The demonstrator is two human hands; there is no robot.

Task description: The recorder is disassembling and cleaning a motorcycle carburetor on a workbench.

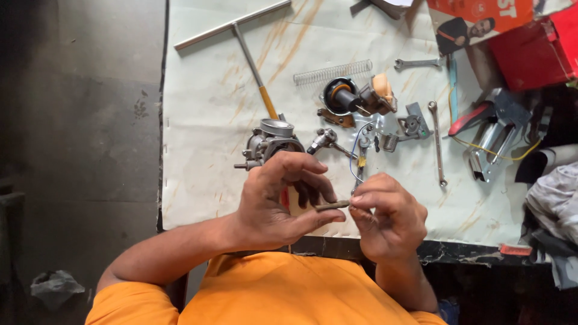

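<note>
**Two hands, one small pin**

Two bare hands meet above the near edge of the bench (198, 114), which is covered with a pale, rust-streaked sheet. At its far right corner sit a red box (533, 51) and an orange printed carton (481, 18). A long T-handle wrench (241, 36) lies across the far left, and a carburettor body (268, 144) stands just beyond the left hand (274, 201). Further out are a coil spring (332, 71), a black round part with an orange core (340, 96), two slim spanners (438, 141) and a stapler-like metal tool (494, 129).

The left hand's grip is closed: thumb and fingers are pinched on one end of a small dark pin (332, 206), held level in the air between the two hands. The right hand (388, 219) pinches the pin's other end with its fingertips, so both grips are clamped on the same piece.

The step in hand looks like inspecting or working on this pin, perhaps twisting something on or off it. Any next move seems to call for a steady left hold and fine fingertip work from the right, since the piece is tiny and could easily drop among the loose parts.
</note>
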